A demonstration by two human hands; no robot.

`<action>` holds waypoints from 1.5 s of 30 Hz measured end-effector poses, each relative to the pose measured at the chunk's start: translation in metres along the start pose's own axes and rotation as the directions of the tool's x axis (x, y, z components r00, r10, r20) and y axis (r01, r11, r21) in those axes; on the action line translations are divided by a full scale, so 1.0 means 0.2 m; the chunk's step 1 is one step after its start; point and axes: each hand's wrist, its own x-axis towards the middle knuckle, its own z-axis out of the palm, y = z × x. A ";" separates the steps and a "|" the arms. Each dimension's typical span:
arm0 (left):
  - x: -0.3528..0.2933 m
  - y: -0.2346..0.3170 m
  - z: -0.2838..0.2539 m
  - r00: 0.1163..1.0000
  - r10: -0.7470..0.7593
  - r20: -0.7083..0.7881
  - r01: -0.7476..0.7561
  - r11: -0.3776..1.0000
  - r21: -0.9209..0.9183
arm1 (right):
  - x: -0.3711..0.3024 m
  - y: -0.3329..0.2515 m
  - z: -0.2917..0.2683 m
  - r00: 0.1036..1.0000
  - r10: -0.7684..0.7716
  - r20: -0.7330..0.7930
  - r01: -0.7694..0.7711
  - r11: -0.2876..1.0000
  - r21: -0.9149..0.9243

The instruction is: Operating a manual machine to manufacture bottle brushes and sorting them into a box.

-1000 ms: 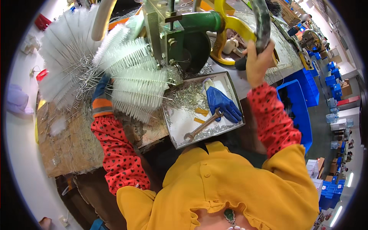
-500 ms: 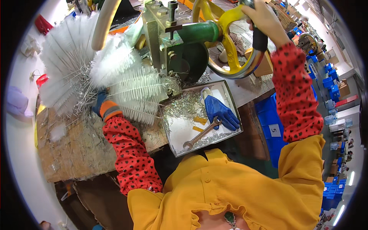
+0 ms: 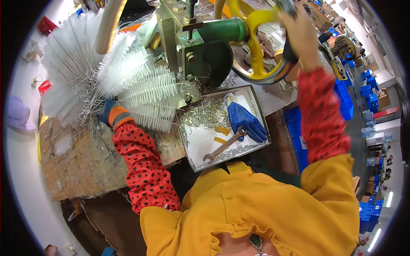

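Forearm (image 3: 322,113) outstretched, the right hand (image 3: 301,37) curls around the yellow handwheel (image 3: 256,57).

Rough, flaking wood makes up the counter (image 3: 89,166) at left. The brushes (image 3: 147,85) have matt, plastic-looking bristles and bright metal wire stems. Farther right, glossy yellow paint coats the handwheel (image 3: 256,55). Nearer lie a smooth metal wrench (image 3: 225,146), shiny wire clippings (image 3: 200,114) and a rubbery-looking blue glove (image 3: 244,117).
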 end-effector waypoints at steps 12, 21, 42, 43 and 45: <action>-0.03 -0.03 -0.09 0.894 0.285 0.347 0.386 -0.094 -0.918 | -0.29 0.23 0.05 0.993 0.118 0.005 -0.116 0.963 0.244; -0.08 0.11 -0.12 0.859 -0.304 0.411 0.456 0.093 -0.885 | 0.28 0.06 -0.06 0.990 -0.068 0.125 0.087 0.984 -0.154; -0.06 0.10 -0.60 0.940 0.148 0.306 0.240 0.350 -0.906 | -0.61 0.14 0.33 0.912 0.223 -0.345 -0.059 0.902 0.428; -0.05 0.06 -0.59 0.909 0.256 0.331 0.250 0.300 -0.920 | -0.58 0.17 0.32 0.913 0.314 -0.261 -0.147 0.848 0.508; 0.03 -0.01 -0.57 0.843 0.387 0.374 0.292 0.255 -0.922 | -0.48 0.21 0.26 0.947 0.197 -0.254 -0.106 0.937 0.332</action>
